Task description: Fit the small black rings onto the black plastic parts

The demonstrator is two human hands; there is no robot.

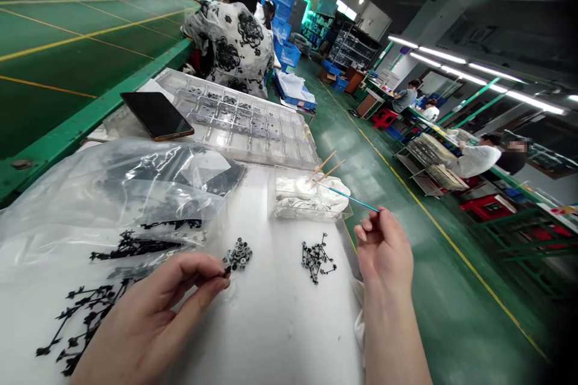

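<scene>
My left hand (167, 307) is closed in a pinch on a small black part (226, 272), of which only a bit shows past the fingertips. Just beyond it lies a small heap of grey and black rings (239, 254). Between thumb and fingers, my right hand (386, 252) grips a thin blue stick (356, 200). The stick's far tip reaches over a clear plastic box (311, 215) holding white cloth (298, 195). A loose cluster of small black stemmed parts (316, 260) lies left of my right hand. More black branched parts (90, 307) lie partly behind my left hand.
A clear plastic bag (112, 186) covers the left of the white worktop (280, 325). Behind it are a phone (156, 114) and a compartment tray (244, 114) with small parts. Wooden sticks (332, 169) rise from the box. A person (235, 42) in a patterned top sits beyond.
</scene>
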